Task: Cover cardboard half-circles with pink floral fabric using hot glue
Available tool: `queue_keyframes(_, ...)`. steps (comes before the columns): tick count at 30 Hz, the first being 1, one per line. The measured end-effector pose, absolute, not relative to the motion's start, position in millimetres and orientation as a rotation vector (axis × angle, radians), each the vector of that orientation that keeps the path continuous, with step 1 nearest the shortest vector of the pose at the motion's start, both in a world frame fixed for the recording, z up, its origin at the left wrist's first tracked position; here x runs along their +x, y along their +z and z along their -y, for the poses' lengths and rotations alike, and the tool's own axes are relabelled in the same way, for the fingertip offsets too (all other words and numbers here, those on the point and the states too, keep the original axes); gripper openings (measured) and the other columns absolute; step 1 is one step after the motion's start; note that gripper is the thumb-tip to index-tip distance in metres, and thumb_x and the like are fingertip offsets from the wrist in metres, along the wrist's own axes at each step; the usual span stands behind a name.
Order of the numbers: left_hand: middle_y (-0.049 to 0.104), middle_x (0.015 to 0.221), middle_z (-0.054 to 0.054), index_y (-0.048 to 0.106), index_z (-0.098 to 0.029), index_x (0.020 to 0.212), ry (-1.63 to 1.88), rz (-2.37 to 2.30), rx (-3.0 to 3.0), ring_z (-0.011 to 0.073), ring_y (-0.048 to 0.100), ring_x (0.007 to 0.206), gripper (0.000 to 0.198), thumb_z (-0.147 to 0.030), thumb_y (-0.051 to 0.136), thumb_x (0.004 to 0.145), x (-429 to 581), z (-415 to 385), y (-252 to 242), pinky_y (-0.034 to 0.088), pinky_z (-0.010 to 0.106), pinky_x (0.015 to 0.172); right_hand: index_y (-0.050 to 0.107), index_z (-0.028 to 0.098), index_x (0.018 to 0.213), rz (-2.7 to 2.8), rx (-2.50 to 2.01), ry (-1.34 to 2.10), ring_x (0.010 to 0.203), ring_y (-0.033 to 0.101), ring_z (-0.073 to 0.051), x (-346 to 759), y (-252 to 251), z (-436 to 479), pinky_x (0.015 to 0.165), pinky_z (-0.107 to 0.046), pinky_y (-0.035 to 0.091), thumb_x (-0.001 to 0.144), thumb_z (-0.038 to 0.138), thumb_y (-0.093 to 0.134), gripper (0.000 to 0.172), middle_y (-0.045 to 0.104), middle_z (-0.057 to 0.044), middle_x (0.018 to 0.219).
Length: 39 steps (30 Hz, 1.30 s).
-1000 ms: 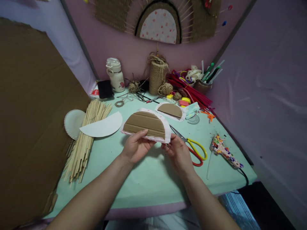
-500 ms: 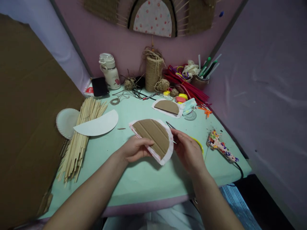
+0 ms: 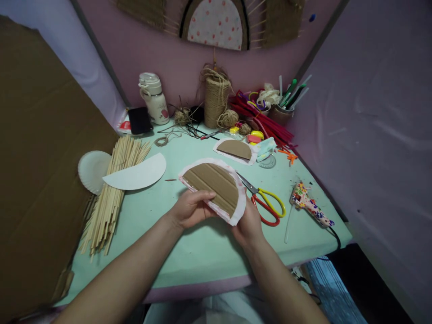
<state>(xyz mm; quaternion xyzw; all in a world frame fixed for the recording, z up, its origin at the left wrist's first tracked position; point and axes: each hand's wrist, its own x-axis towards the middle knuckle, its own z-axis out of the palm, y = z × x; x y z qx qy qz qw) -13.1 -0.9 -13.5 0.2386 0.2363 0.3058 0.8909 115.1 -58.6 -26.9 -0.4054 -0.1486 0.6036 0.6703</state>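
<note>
A cardboard half-circle backed with pink-spotted white material is held above the table, its plain brown side up. My left hand grips its straight lower edge, thumb on the cardboard and fingers underneath. At the right end, my right hand holds it from behind and below; those fingers are mostly hidden. Just right of that hand, scissors with one yellow and one red handle lie on the table, blade tips partly behind the piece.
A second cardboard half-circle lies farther back. Bamboo sticks and a white paper half-circle are left. A patterned glue gun with a cord rests right. Twine and a bottle stand along the back.
My right hand has moved left from the scissors to the half-circle's right end. The scissors now show fully beside it. The half-circle has risen and turned slightly.
</note>
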Motion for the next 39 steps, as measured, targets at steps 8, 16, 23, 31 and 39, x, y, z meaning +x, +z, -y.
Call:
queue_keyframes(8,0.075,0.1,0.008,0.058,-0.016,0.126,0.78,-0.426,0.381,0.0263,0.069,0.1,0.05,-0.008,0.062,0.077,-4.7,5.9,-12.3,0.049,0.048,0.099,0.07,0.021,0.109,0.365,-0.877,1.227,0.096,0.07,-0.024,102.6,-20.0,49.2,0.087,-0.04,0.055,0.069,0.021,0.072,0.04,0.075,-0.004,0.105)
queue_keyframes(16,0.075,0.099,0.009,0.063,-0.016,0.121,0.802,-0.498,0.458,0.0246,0.07,0.096,0.045,-0.01,0.067,0.076,-0.1,12.1,-14.4,0.053,0.043,0.092,0.068,0.021,0.111,0.386,-1.018,1.086,0.096,0.07,-0.023,108.5,-29.7,48.0,0.085,-0.037,0.055,0.082,0.041,0.062,0.035,0.074,-0.004,0.109)
queue_keyframes(23,0.076,0.097,0.009,0.066,-0.016,0.117,0.798,-0.555,0.514,0.0233,0.07,0.092,0.045,-0.014,0.073,0.073,3.0,13.9,-16.0,0.057,0.036,0.081,0.069,0.016,0.107,0.673,-1.207,0.869,0.097,0.068,-0.022,113.8,-36.0,53.6,0.088,-0.034,0.051,0.092,0.055,0.048,0.046,0.074,-0.008,0.107)
queue_keyframes(31,0.076,0.097,0.006,0.064,-0.02,0.121,0.832,-0.631,0.496,0.0197,0.07,0.09,0.053,-0.014,0.076,0.07,8.8,17.4,-20.3,0.056,0.03,0.079,0.067,0.018,0.095,0.885,-1.414,0.708,0.089,0.066,-0.02,118.8,-31.8,55.3,0.08,-0.03,0.049,0.097,0.05,0.041,0.041,0.073,-0.006,0.094)
queue_keyframes(39,0.075,0.101,0.006,0.058,-0.022,0.128,0.853,-0.601,0.448,0.0217,0.07,0.09,0.054,-0.008,0.067,0.076,3.4,10.4,-14.0,0.056,0.041,0.087,0.065,0.019,0.115,0.604,-1.161,1.053,0.092,0.067,-0.022,134.6,-38.2,55.6,0.077,-0.034,0.053,0.089,0.07,0.038,0.063,0.071,-0.009,0.108)
